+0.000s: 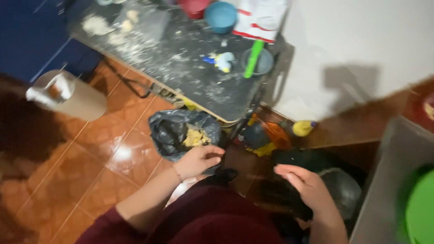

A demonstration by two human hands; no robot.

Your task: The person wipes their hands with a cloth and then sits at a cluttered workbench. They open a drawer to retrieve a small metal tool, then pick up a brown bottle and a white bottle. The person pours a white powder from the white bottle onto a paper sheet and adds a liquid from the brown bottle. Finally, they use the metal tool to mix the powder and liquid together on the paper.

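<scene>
The left hand (197,160) hangs low over the orange tiled floor (90,158), fingers curled loosely inward and holding nothing that can be made out; its fingertips sit at the near right edge of a crumpled dark grey plastic bag (174,131), touching it or just short of it, the blur not letting me tell which. The bag lies on the floor just far and left of that hand, mouth open upward, with a lumpy pale yellow mass (195,136) showing inside near the hand. The bag is soft, wrinkled and glossy, with no clear long axis.

The right hand (305,185) is well apart to the right, half open, fingers pointing left, empty, hovering over a dark rounded object (343,190) that is too blurred to name. The sleeves are dark red.

Far beyond the bag stands a dark speckled tabletop (190,68), dusted with white powder, its long side running from far left to near right. On it rest a blue round bowl (220,17), a bright green stick-shaped tool (253,58) lying across a grey round container (262,63), and a small blue and yellow toy-like piece (222,61). On the left of the floor lies a beige cylindrical container (74,97), tipped on its side.
</scene>
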